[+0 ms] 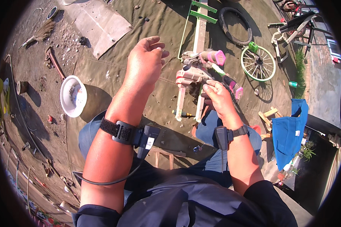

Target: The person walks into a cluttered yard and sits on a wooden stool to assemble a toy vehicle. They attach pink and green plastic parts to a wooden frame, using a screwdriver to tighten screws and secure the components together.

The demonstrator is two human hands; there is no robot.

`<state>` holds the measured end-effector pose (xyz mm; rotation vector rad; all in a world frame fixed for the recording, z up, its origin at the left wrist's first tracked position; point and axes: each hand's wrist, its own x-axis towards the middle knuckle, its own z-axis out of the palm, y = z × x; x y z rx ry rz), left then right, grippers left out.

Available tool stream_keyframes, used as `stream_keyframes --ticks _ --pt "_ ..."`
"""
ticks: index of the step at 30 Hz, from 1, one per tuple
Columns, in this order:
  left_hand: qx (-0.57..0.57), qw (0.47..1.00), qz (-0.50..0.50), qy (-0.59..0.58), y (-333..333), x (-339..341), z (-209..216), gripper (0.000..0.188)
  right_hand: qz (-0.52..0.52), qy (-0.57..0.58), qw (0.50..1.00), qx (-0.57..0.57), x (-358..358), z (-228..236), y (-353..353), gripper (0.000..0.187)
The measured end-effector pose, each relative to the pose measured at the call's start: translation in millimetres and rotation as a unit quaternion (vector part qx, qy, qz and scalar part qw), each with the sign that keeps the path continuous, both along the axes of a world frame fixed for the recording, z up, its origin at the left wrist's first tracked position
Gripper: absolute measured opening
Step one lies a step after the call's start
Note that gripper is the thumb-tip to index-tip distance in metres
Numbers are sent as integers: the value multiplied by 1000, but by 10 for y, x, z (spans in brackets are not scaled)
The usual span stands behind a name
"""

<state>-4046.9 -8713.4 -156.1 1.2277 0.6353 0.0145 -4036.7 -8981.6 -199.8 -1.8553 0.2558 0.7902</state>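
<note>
While person sits over tarp, small white bike frame lies upside down ahead. R hand fingers closed on frame w/ pink pedal. L hand raised, fingers curled, maybe pinching sth tiny, can't tell. Blue bag right.

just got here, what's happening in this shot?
A person sits over a small white and green child's bike frame lying on a tarp. The right hand rests on the frame near the pink-gripped handlebar. The left hand is raised above the tarp, fingers pinched, though what it holds is too small to tell. A detached green-rimmed wheel, a loose tyre and a white bowl lie around.
</note>
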Motion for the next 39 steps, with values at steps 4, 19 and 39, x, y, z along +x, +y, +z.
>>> stream_keyframes --ticks 4,19,39 --pt "-41 987 103 -115 435 -258 472 41 4 13 1000 26 259 -267 223 52" --pt "-53 964 134 -221 1850 -759 578 40 288 -55 870 -396 327 -1179 529 58" --pt "-129 962 72 -229 1969 -686 466 40 292 55 937 -182 536 -553 1025 61"
